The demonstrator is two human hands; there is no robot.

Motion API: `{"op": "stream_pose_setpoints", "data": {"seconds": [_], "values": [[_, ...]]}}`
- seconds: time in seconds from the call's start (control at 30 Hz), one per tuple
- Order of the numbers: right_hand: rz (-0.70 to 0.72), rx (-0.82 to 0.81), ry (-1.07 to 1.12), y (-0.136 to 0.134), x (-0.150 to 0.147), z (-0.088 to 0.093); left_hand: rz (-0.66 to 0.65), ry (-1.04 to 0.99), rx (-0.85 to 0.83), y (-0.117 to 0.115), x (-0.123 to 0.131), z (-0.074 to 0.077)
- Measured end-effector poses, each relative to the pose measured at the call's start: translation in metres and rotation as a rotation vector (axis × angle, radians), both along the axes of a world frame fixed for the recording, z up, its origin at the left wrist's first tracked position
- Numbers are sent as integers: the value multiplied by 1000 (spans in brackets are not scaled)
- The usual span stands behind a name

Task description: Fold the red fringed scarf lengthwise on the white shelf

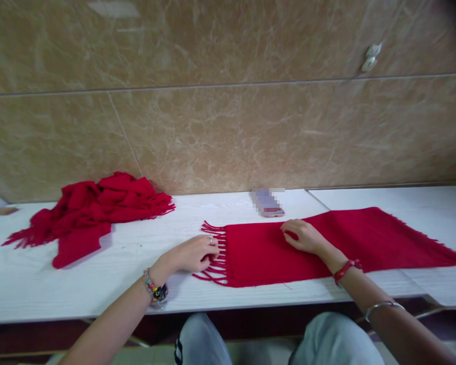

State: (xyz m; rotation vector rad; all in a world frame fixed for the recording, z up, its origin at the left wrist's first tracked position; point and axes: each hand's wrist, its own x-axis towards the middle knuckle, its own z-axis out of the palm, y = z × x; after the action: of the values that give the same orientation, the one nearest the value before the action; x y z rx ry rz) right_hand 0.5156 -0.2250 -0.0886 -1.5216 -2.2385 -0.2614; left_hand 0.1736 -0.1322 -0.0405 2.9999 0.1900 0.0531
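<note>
The flat red scarf [260,258] lies spread on the white desk [99,291]. At its fringe [222,264], the left hand [197,253] is curled — whether that grip pinches strands, I cannot tell. Over its cloth, the right hand [304,236] curls loosely, its hold equally unclear. Beyond the scarf: a phone [268,203]; leftward — a crumpled red scarf [95,208].

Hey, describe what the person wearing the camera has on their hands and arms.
The left hand wears a silvery ring and, at the wrist, a multicoloured beaded bracelet. The right hand has a red wristband at its wrist, with a silvery bangle farther up the arm. No sleeves or gloves show.
</note>
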Motion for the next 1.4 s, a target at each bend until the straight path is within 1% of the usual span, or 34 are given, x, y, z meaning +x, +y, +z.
{"op": "stream_pose_setpoints", "data": {"seconds": [0.17,0.27,0.33,0.4,0.5,0.6,0.7,0.87,0.93,1.0,1.1,1.23,1.3,1.4], "values": [[-38,15,-59,0,3,-2,81,-8,38,19,-36,2],[-50,25,-68,1,4,-4,143,-60,15,24,-47,3],[-50,27,-71,1,5,-4,140,-123,-31,19,-43,5],[-53,26,-64,1,6,-4,90,-157,-97,8,-30,6],[-72,34,-33,1,7,-3,-25,-125,-178,-11,-6,6],[-81,46,-13,0,8,-2,-103,-71,-198,-20,8,1],[-90,52,-19,0,8,-2,-87,-51,-149,-16,9,-4],[-142,72,-63,1,10,-3,-28,-47,-64,6,0,-4],[-166,79,-79,1,12,-3,-7,-70,-67,13,0,-3],[-186,75,-87,1,13,-4,14,-116,-97,16,3,-2],[-203,57,-95,0,14,-5,35,-204,-126,7,15,-3],[-183,32,-109,3,9,-5,-56,-198,-127,-16,35,-7],[-146,19,-121,7,6,-3,-88,-176,-122,-23,40,-11],[-48,-19,-148,14,2,6,-64,-204,-115,-24,41,-17]]}}
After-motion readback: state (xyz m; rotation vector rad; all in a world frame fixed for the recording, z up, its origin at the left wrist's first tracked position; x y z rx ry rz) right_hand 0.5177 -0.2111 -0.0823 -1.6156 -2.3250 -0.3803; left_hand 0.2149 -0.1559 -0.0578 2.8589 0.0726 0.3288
